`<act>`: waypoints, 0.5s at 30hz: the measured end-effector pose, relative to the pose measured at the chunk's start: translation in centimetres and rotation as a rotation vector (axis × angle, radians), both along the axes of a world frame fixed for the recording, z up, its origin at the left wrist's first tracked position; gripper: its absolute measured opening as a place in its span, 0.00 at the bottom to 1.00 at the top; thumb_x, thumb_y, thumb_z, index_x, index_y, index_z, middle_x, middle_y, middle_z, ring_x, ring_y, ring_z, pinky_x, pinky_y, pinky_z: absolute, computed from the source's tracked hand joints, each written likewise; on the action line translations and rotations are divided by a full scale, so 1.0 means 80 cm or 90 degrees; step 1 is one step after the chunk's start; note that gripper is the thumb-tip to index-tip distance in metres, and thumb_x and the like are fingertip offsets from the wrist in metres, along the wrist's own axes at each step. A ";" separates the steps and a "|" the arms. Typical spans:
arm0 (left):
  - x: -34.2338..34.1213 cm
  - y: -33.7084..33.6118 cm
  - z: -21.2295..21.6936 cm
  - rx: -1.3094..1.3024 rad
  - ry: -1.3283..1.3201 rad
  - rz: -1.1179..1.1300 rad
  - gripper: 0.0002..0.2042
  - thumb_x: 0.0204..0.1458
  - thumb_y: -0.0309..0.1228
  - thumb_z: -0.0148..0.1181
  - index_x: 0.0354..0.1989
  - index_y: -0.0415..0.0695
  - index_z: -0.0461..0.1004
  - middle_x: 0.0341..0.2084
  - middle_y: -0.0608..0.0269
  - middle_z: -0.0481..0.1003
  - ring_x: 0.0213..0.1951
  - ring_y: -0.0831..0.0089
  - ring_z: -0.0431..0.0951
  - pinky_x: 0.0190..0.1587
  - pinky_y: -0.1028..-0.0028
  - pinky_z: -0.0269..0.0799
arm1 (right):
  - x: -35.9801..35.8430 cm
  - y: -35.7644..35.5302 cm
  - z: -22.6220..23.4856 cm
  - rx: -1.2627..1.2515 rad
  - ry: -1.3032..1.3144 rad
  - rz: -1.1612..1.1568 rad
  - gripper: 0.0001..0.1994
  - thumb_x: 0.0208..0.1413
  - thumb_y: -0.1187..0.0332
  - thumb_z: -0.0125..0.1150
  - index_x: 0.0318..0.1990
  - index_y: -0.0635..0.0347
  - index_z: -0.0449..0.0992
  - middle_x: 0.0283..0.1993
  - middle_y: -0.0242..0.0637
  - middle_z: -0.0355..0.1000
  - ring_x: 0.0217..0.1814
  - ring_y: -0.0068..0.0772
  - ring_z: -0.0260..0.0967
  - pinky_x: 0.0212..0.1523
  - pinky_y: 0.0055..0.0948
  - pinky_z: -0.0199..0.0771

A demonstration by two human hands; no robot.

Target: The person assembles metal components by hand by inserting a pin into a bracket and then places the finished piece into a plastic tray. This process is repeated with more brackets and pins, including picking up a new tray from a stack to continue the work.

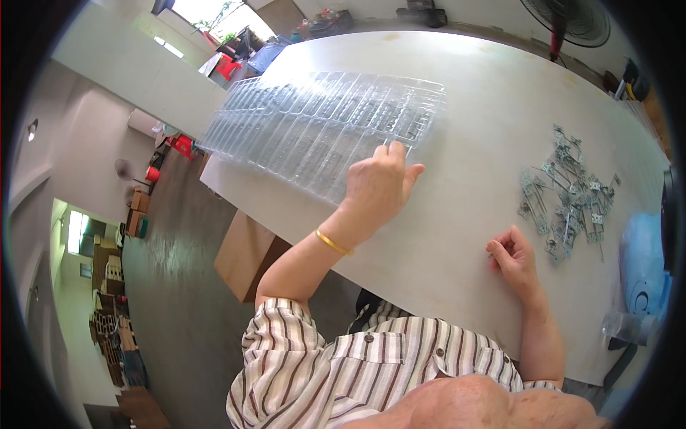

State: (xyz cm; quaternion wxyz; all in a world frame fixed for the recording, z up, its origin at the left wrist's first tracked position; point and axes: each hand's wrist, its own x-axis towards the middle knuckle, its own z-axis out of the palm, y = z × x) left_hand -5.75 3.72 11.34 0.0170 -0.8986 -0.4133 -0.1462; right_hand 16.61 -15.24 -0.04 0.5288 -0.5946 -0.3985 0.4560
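The clear plastic tray (286, 139) lies on the far left part of the table (443, 250), its many long compartments showing rows of small dark shapes, and its left end near the table's left edge. Your left hand (379, 179) is over the tray's near right corner, fingers bent down close together at the rim with the thumb held out to the right; whether they grip anything there, I cannot tell. Work from the fingertips — lightly, so thin plastic doesn't flex or slide — and carry your wrist high, so the gold bracelet (333, 243) won't snag the near edge. Your right hand (511, 261) is on the near right, its fingers curled in with a narrow gap at most; I can't see anything in them. Just beyond it lies a loose heap of metal parts (572, 189), which look tangled, so ease single pieces free rather than tugging. Farther right, the blue bag (641, 264) and clear cup (629, 327) sit near that side — mind your elbow there.
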 end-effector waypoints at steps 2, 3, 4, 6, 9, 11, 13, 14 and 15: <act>-0.019 -0.025 -0.001 0.064 -0.073 -0.027 0.13 0.57 0.36 0.63 0.32 0.40 0.69 0.20 0.55 0.72 0.23 0.58 0.78 0.24 0.65 0.72 | 0.000 -0.001 0.000 -0.002 -0.001 -0.005 0.07 0.63 0.72 0.61 0.33 0.59 0.69 0.26 0.27 0.70 0.23 0.16 0.66 0.23 0.18 0.66; -0.028 -0.039 -0.004 0.123 -0.143 -0.103 0.12 0.55 0.34 0.65 0.30 0.41 0.68 0.18 0.57 0.69 0.20 0.61 0.74 0.21 0.67 0.69 | -0.003 0.000 0.002 0.000 0.000 0.008 0.07 0.63 0.72 0.61 0.33 0.59 0.69 0.26 0.27 0.70 0.23 0.16 0.66 0.23 0.18 0.66; -0.034 -0.055 -0.006 0.180 -0.218 -0.186 0.11 0.54 0.31 0.66 0.29 0.42 0.68 0.17 0.59 0.67 0.17 0.64 0.71 0.18 0.68 0.66 | -0.003 -0.003 0.007 -0.002 -0.004 -0.008 0.07 0.63 0.72 0.61 0.33 0.59 0.69 0.26 0.27 0.70 0.23 0.16 0.67 0.23 0.18 0.66; -0.042 -0.090 -0.012 0.137 -0.232 -0.274 0.11 0.51 0.28 0.67 0.25 0.43 0.68 0.17 0.63 0.65 0.15 0.69 0.67 0.18 0.69 0.63 | -0.003 -0.001 0.010 -0.008 0.002 -0.005 0.07 0.63 0.72 0.60 0.33 0.59 0.69 0.27 0.27 0.70 0.24 0.16 0.67 0.23 0.18 0.67; -0.044 -0.129 -0.023 0.076 -0.252 -0.350 0.11 0.50 0.27 0.67 0.24 0.44 0.68 0.16 0.66 0.63 0.15 0.72 0.67 0.18 0.70 0.63 | 0.000 -0.004 0.012 -0.013 0.000 -0.011 0.07 0.63 0.72 0.60 0.34 0.59 0.69 0.29 0.28 0.71 0.24 0.16 0.67 0.24 0.18 0.68; -0.040 -0.139 -0.042 0.031 -0.287 -0.425 0.11 0.50 0.25 0.66 0.23 0.44 0.68 0.15 0.67 0.63 0.16 0.73 0.67 0.18 0.71 0.62 | 0.004 -0.006 0.006 -0.006 -0.015 -0.015 0.07 0.65 0.72 0.58 0.35 0.59 0.68 0.33 0.33 0.72 0.23 0.16 0.66 0.23 0.18 0.67; -0.042 -0.130 -0.042 0.042 -0.298 -0.412 0.11 0.49 0.25 0.67 0.23 0.44 0.68 0.15 0.67 0.62 0.15 0.72 0.66 0.17 0.73 0.61 | 0.004 -0.007 0.011 -0.010 -0.012 -0.019 0.06 0.64 0.72 0.59 0.35 0.59 0.68 0.32 0.31 0.72 0.23 0.16 0.66 0.23 0.18 0.67; -0.046 -0.124 -0.042 0.040 -0.330 -0.377 0.11 0.48 0.25 0.67 0.23 0.43 0.68 0.14 0.66 0.62 0.14 0.71 0.66 0.17 0.72 0.60 | 0.004 -0.006 0.013 -0.013 -0.004 -0.029 0.06 0.63 0.73 0.60 0.35 0.60 0.69 0.31 0.30 0.71 0.24 0.16 0.67 0.24 0.18 0.68; -0.050 -0.120 -0.042 0.036 -0.361 -0.342 0.12 0.48 0.25 0.68 0.23 0.43 0.68 0.14 0.66 0.62 0.14 0.70 0.65 0.16 0.72 0.60 | 0.003 -0.005 0.014 -0.013 -0.006 -0.026 0.06 0.63 0.73 0.60 0.35 0.60 0.69 0.31 0.30 0.71 0.24 0.16 0.67 0.24 0.18 0.68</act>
